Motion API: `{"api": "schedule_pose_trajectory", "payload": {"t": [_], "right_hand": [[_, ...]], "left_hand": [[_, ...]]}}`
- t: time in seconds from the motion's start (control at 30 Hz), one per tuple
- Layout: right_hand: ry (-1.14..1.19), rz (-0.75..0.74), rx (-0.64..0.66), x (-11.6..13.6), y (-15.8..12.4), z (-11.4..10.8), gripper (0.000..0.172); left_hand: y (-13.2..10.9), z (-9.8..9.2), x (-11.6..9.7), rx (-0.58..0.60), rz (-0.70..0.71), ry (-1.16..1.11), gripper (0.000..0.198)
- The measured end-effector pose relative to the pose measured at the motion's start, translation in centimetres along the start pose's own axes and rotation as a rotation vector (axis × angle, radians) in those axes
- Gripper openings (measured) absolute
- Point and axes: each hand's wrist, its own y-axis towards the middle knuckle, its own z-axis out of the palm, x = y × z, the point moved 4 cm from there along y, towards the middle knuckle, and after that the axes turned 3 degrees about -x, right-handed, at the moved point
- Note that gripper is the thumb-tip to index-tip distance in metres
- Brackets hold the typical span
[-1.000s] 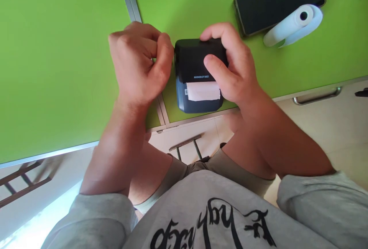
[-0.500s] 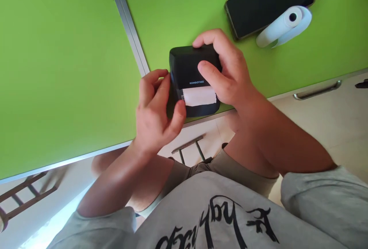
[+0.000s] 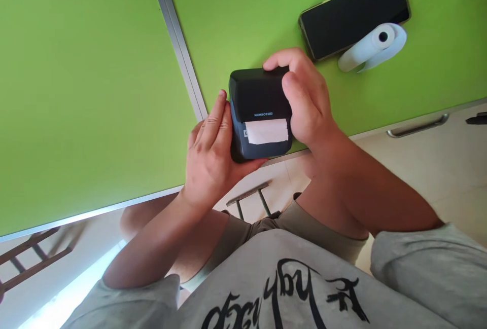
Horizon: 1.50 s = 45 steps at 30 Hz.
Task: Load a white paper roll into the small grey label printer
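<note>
A small black label printer (image 3: 258, 93) marked NIIMBOT stands near the front edge of the green table, between my two hands. A strip of white paper (image 3: 267, 132) sticks out of its front slot. My left hand (image 3: 213, 151) lies along the printer's left side, its fingers straight against the casing and the thumb running under the front edge. Around the right side and top curls my right hand (image 3: 306, 93), with the index finger on the back edge and the thumb bent at the upper right corner.
Behind to the right lies a dark-screened phone (image 3: 355, 12), with a partly unrolled white paper roll (image 3: 365, 50) leaning over its near edge. A metal strip (image 3: 177, 40) crosses the green table (image 3: 95, 90). A drawer handle (image 3: 418, 126) sits below the front edge at right.
My left hand has gone from bent fingers beside the printer to straight fingers pressed along its side, thumb underneath. My right thumb has slid off the printer's top towards its right edge.
</note>
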Motion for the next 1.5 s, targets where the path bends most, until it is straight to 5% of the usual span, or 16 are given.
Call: {"api": "schedule_pose_trajectory", "payload": {"t": [0.2,0.6,0.67,0.87,1.17,1.33,1.5], "right_hand": [[-0.077,-0.014,-0.150,-0.2,-0.2,0.0,0.039],[-0.075,-0.062,-0.155,-0.2,0.1,-0.2,0.017],[-0.053,-0.059,-0.114,-0.4,0.0,-0.5,0.015],[-0.056,-0.074,0.210,-0.4,-0.4,-1.9,0.052],[-0.065,-0.138,-0.213,2.1,0.8,-2.6,0.018],[0.014,-0.108,-0.213,3.0,1.4,-2.0,0.014],[-0.420,-0.151,0.015,3.4,2.2,-1.5,0.011]], "left_hand": [[0.4,-0.2,0.2,-0.003,-0.026,-0.047,0.106],[0.6,-0.4,0.0,0.028,-0.064,-0.061,0.110],[0.6,-0.3,0.1,0.029,-0.081,-0.056,0.110],[0.5,0.2,0.1,-0.003,-0.065,-0.042,0.108],[0.5,0.3,0.0,-0.016,-0.053,-0.031,0.110],[0.4,0.2,-0.1,-0.035,-0.011,0.019,0.110],[0.3,0.3,-0.1,-0.041,0.010,0.036,0.107]]}}
